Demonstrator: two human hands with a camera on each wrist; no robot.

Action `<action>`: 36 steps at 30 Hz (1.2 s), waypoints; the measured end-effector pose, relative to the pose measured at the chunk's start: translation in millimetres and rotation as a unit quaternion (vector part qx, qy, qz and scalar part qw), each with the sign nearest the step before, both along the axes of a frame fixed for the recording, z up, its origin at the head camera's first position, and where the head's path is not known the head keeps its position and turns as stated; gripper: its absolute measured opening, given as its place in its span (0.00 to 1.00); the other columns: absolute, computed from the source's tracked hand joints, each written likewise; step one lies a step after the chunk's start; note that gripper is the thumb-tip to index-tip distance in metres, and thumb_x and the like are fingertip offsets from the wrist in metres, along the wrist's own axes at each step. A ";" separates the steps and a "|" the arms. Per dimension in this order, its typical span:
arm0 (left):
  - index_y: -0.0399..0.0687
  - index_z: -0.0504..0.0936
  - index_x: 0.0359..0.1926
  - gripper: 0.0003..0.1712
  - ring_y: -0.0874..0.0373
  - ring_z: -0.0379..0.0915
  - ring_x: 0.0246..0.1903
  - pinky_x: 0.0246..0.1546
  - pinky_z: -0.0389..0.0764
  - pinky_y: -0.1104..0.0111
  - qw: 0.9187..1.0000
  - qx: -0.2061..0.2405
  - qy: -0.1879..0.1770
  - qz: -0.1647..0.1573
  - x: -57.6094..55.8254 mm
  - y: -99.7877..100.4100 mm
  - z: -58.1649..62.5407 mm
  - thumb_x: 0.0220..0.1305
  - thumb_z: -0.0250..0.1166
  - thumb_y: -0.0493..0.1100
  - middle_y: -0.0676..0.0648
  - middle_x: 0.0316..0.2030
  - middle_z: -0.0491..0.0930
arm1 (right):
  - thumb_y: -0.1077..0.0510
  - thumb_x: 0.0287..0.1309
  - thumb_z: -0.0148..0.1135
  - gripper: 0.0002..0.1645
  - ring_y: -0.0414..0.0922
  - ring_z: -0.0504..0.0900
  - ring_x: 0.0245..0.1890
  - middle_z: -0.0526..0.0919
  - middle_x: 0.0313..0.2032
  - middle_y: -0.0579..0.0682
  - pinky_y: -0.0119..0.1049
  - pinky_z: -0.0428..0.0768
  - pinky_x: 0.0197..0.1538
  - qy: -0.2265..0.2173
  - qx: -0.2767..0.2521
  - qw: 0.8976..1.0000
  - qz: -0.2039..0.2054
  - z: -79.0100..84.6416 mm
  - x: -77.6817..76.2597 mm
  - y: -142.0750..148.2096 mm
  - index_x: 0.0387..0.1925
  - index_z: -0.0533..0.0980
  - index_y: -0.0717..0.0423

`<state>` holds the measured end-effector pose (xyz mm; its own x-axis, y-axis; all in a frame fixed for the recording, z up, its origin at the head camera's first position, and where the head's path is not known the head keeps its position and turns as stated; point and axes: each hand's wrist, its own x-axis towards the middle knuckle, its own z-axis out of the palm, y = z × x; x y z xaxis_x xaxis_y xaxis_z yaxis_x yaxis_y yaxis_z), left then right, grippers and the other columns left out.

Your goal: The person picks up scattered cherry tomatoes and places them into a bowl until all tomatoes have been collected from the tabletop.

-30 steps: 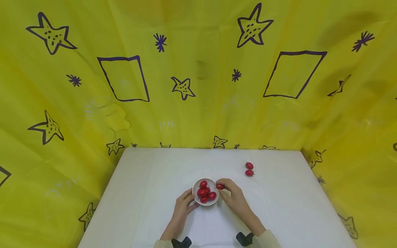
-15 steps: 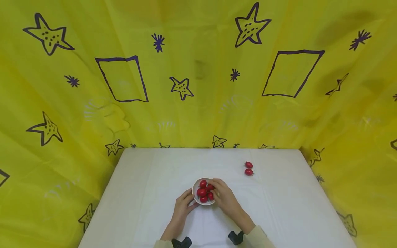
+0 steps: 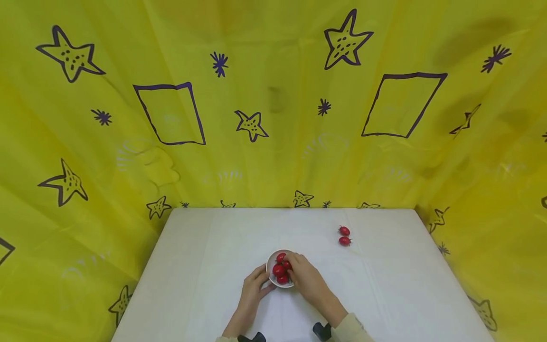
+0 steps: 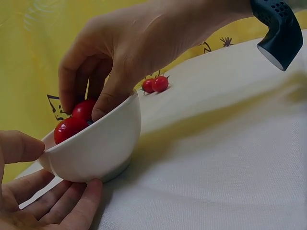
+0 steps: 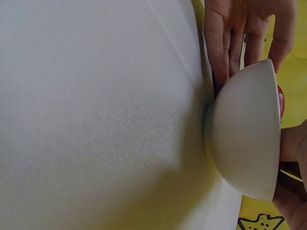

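Observation:
A small white bowl (image 4: pixel 103 148) stands on the white table, with several red cherry tomatoes (image 3: pixel 279 270) inside. My left hand (image 3: pixel 251 290) holds it from the left, thumb on the rim and fingers against the lower side. From the right, my right hand (image 3: pixel 309 282) reaches over the rim with its fingers down in the bowl. In the left wrist view its thumb and fingers pinch a cherry tomato (image 4: pixel 83 110), next to another tomato (image 4: pixel 69 129). The right wrist view shows mostly the bowl's outside (image 5: pixel 247 129); the fingertips in it are hidden there.
Two more cherry tomatoes (image 3: pixel 344 241) lie close together on the white table (image 3: pixel 384 285), beyond the bowl to the right. Yellow sheeting (image 3: pixel 273 161) printed with dark stars encloses the back and both sides of the table.
My right hand has moved left from the bowl's right rim to inside it, bringing a cherry tomato down among the others. The left hand keeps its hold on the bowl.

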<state>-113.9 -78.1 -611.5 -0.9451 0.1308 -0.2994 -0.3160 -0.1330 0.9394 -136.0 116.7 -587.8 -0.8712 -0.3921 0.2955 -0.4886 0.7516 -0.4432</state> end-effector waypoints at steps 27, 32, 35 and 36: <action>0.31 0.65 0.75 0.32 0.35 0.69 0.71 0.65 0.86 0.55 1.000 0.007 0.014 -0.001 0.2 0.6 -4.6 0.79 0.56 0.46 0.27 0.74 0.64 | 0.67 0.62 0.71 0.28 0.49 0.83 0.58 0.85 0.56 0.50 0.42 0.88 0.62 -0.003 -0.014 1.000 -0.013 9.8 0.4 8.2 0.63 0.78 0.54; 0.31 0.66 0.75 0.32 0.36 0.71 0.70 0.65 0.86 0.53 1.000 0.007 0.012 0.003 0.2 0.3 -5.9 0.80 0.55 0.46 0.27 0.74 0.65 | 0.66 0.62 0.71 0.25 0.49 0.84 0.57 0.85 0.54 0.51 0.40 0.88 0.62 -0.009 -0.020 0.999 -0.024 10.8 -1.7 9.5 0.61 0.79 0.55; 0.31 0.66 0.74 0.31 0.38 0.72 0.69 0.65 0.86 0.54 1.000 0.008 0.009 0.005 -0.2 -0.4 -6.9 0.79 0.55 0.46 0.28 0.73 0.66 | 0.66 0.61 0.72 0.23 0.48 0.84 0.56 0.85 0.53 0.51 0.40 0.89 0.61 -0.002 -0.027 0.999 -0.029 10.1 -3.8 11.6 0.58 0.80 0.56; 0.31 0.66 0.74 0.31 0.38 0.72 0.69 0.65 0.86 0.54 1.000 0.008 0.009 0.005 -0.3 -0.6 -7.2 0.79 0.55 0.45 0.28 0.73 0.66 | 0.66 0.61 0.72 0.22 0.48 0.84 0.56 0.85 0.52 0.51 0.41 0.89 0.60 0.004 -0.030 0.999 -0.032 10.1 -4.8 12.6 0.57 0.80 0.56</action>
